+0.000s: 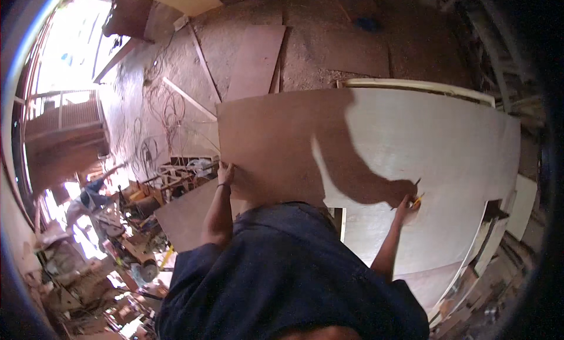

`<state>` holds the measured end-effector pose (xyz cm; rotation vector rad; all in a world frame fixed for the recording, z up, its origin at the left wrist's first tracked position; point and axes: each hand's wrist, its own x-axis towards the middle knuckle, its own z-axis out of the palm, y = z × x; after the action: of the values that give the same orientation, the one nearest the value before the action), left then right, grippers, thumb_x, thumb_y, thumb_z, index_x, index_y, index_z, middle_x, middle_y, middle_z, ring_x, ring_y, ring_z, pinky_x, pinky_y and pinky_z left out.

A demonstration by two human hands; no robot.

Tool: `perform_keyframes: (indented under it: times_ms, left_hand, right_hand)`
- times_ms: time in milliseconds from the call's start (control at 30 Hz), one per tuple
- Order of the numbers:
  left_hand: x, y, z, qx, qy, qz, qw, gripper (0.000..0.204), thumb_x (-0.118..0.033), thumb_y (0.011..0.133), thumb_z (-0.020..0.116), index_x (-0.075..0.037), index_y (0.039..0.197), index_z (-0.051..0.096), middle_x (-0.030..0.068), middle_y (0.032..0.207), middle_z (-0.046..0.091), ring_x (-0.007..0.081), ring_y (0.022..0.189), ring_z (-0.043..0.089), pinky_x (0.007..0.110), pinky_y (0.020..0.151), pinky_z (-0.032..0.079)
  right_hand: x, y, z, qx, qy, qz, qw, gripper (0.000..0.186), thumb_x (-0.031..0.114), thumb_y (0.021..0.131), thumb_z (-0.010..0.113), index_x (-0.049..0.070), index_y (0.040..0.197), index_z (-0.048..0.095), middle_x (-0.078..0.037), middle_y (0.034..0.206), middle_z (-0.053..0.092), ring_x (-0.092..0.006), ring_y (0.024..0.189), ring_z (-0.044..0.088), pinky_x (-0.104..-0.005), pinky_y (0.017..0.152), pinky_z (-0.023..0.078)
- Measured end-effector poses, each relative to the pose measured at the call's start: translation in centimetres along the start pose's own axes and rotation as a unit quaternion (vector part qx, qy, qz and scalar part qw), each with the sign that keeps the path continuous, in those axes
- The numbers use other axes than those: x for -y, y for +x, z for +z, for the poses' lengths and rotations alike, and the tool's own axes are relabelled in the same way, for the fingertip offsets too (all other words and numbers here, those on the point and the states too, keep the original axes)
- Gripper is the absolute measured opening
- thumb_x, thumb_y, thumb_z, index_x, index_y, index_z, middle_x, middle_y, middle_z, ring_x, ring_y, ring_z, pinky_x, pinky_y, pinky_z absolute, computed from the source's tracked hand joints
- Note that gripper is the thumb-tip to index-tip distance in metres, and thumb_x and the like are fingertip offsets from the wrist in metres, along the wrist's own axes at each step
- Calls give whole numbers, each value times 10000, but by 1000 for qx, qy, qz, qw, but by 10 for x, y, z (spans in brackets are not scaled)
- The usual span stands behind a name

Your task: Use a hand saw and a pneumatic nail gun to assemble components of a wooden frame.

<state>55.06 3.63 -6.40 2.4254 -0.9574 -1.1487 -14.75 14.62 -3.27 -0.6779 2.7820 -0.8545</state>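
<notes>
A large, thin plywood sheet [270, 140] lies in front of me, shaded on its left and brightly lit on its right. My left hand [225, 174] grips the sheet's left edge. Over the lit part, my right hand [405, 210] is closed around a small yellow tool [418, 201]. A thin dark tip sticks out near those fingers, but the tool's exact kind is too small to tell. My arm's shadow falls across the wood up to the right hand.
A wooden frame rail [417, 88] shows past the sheet's far edge. More boards [255, 61] lie on the dusty floor beyond. At the left are coiled cables [167, 114], a cluttered heap of tools and wood [141, 240], and another person [88, 202]. Timber pieces crowd the right side.
</notes>
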Motion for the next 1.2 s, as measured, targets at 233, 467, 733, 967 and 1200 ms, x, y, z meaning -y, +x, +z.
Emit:
perform_keyframes:
  times_ms: [233, 467, 733, 967, 1200]
  left_hand:
    - [-32, 32, 4, -35, 69, 325, 942, 437, -203, 874, 593, 17, 1228, 461, 253, 1213, 545, 396, 1040, 576, 389, 853, 495]
    - [-117, 48, -32, 150, -261, 163, 940, 644, -113, 864, 670, 10, 1380, 304, 129, 1223, 548, 188, 1076, 551, 277, 883, 478]
    - [-156, 140, -62, 301, -292, 204, 884, 731, -59, 834, 669, 33, 1420, 241, 140, 1311, 499, 223, 1218, 471, 336, 999, 411]
    - [-185, 212, -82, 446, 29, 300, 843, 833, -37, 702, 666, -111, 1438, 283, 207, 1175, 545, 317, 960, 587, 399, 860, 516]
    - [-245, 218, -77, 512, -123, 230, 818, 515, -302, 966, 440, -90, 1424, 342, 83, 1497, 294, 238, 1255, 440, 383, 989, 431]
  right_hand:
    - [-36, -55, 10, -50, 123, 172, 976, 575, 409, 700, 803, -34, 990, 579, -164, 932, 662, -262, 796, 636, -376, 691, 528]
    - [59, -158, 22, 183, 213, 252, 926, 330, 312, 799, 738, 71, 948, 567, -69, 807, 643, -133, 550, 587, -235, 381, 384]
    - [235, -318, 64, 341, 122, 279, 889, 294, 305, 860, 660, 56, 991, 575, -51, 834, 628, -133, 667, 578, -267, 519, 488]
    - [351, -358, 137, 380, 181, 343, 840, 377, 456, 874, 592, 115, 1036, 568, 2, 834, 597, -80, 611, 504, -213, 459, 396]
    - [345, -324, 198, 301, 306, 342, 836, 377, 539, 877, 552, 170, 953, 549, 58, 680, 461, -42, 464, 361, -198, 353, 215]
